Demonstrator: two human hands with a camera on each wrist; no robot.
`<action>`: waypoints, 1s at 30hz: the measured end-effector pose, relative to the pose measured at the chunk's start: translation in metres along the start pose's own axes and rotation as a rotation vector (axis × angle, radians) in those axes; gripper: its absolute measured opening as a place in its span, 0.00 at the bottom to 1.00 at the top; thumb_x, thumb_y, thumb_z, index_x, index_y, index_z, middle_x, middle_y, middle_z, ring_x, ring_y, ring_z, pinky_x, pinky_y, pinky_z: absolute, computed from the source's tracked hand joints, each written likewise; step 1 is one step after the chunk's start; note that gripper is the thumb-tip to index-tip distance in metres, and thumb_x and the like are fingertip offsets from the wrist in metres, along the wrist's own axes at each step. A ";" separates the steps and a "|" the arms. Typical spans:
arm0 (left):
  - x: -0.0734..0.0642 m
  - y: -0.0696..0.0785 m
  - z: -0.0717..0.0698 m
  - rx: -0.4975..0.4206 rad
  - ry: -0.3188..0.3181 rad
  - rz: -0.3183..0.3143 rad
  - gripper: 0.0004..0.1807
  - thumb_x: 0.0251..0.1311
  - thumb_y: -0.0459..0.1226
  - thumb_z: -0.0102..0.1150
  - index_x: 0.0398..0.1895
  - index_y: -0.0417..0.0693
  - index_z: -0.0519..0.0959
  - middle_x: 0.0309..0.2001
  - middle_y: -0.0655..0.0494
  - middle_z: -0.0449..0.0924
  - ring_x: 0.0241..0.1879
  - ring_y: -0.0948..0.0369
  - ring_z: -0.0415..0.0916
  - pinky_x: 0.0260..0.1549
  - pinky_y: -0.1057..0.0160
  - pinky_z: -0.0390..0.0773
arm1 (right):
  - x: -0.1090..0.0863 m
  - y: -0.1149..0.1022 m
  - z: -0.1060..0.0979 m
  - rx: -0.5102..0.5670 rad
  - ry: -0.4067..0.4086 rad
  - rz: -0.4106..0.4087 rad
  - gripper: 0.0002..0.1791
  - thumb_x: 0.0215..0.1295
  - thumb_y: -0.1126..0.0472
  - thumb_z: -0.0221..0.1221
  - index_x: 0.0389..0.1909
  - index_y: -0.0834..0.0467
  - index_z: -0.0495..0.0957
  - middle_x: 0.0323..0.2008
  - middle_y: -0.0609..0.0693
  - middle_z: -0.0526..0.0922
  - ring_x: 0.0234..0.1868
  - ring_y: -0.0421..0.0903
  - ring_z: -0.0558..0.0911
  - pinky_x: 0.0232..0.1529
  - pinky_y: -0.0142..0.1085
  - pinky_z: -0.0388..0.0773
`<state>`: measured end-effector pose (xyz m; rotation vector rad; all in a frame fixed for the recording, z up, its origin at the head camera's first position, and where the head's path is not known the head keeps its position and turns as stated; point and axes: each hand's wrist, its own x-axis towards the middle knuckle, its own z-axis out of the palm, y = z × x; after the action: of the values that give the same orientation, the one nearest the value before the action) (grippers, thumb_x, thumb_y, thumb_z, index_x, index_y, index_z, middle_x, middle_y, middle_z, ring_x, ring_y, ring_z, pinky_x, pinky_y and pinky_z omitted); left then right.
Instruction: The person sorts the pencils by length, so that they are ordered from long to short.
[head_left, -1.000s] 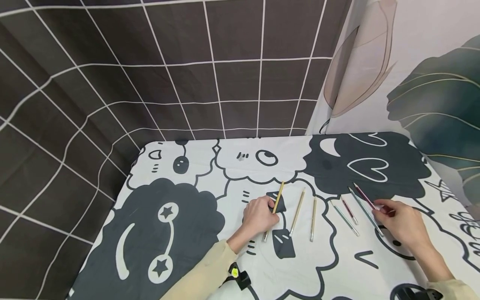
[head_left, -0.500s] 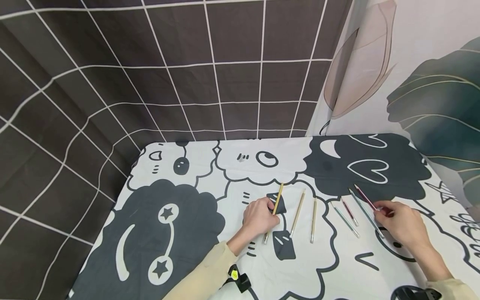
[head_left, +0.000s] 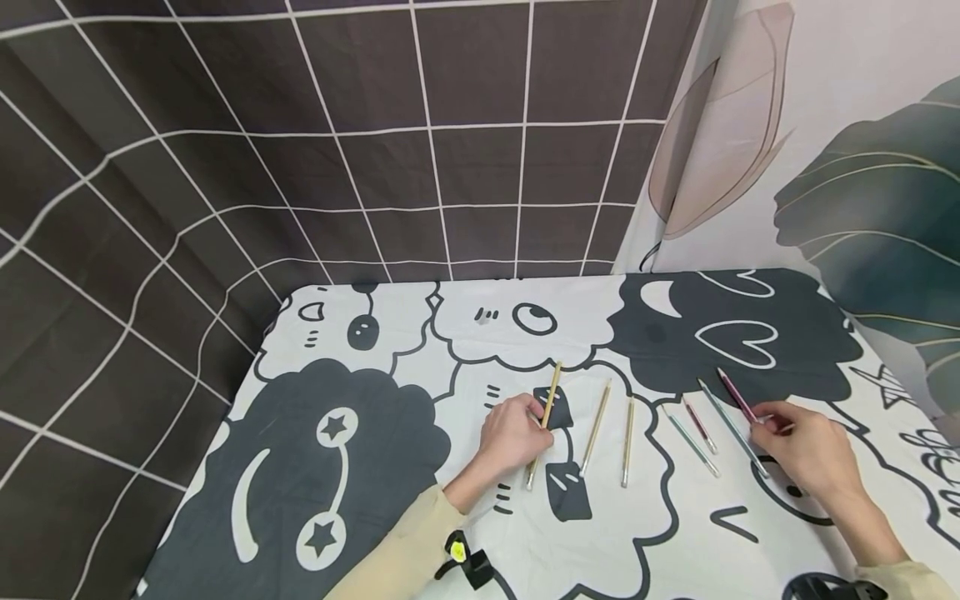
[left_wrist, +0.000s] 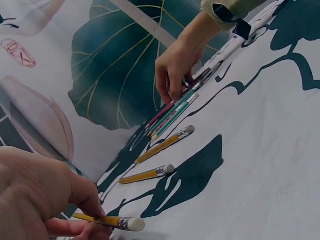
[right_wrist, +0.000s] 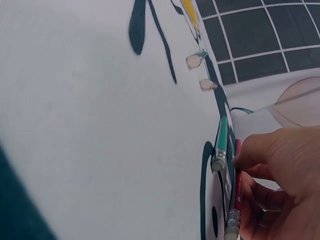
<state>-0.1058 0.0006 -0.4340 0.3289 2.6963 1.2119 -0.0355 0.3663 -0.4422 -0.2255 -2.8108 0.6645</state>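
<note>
My left hand (head_left: 513, 435) pinches a yellow pencil (left_wrist: 111, 220) between thumb and fingers, its white eraser end toward me and its tip pointing away. Two more yellow pencils (head_left: 596, 427) lie just right of it. Farther right, my right hand (head_left: 812, 450) holds a dark red pencil (right_wrist: 237, 197) by finger and thumb, low over the cloth, eraser end nearest me. Beside that one lies a green pencil (head_left: 731, 427). A second red pencil (head_left: 700, 423) and another green pencil (head_left: 690, 440) sit in the middle of the row.
A white cloth (head_left: 600, 550) with black cartoon shapes covers the table. Behind it hangs a dark curtain (head_left: 480, 167) with a white grid. At the right is a pale curtain (head_left: 847, 50) printed with large leaves.
My left hand has shifted slightly left, bringing the yellow pencil with it. The red pencil in my right hand has moved a little right, away from the green one.
</note>
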 end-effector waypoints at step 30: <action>-0.008 -0.011 -0.024 -0.135 0.044 -0.013 0.10 0.41 0.28 0.64 0.32 0.44 0.81 0.20 0.60 0.77 0.22 0.63 0.73 0.25 0.62 0.71 | -0.003 -0.041 -0.006 0.196 -0.069 0.060 0.12 0.61 0.69 0.60 0.45 0.69 0.81 0.28 0.53 0.80 0.22 0.39 0.74 0.19 0.33 0.70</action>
<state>-0.1056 -0.0258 -0.4257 0.2694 2.6303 1.4051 -0.0348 0.3321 -0.4190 -0.2551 -2.7882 0.9719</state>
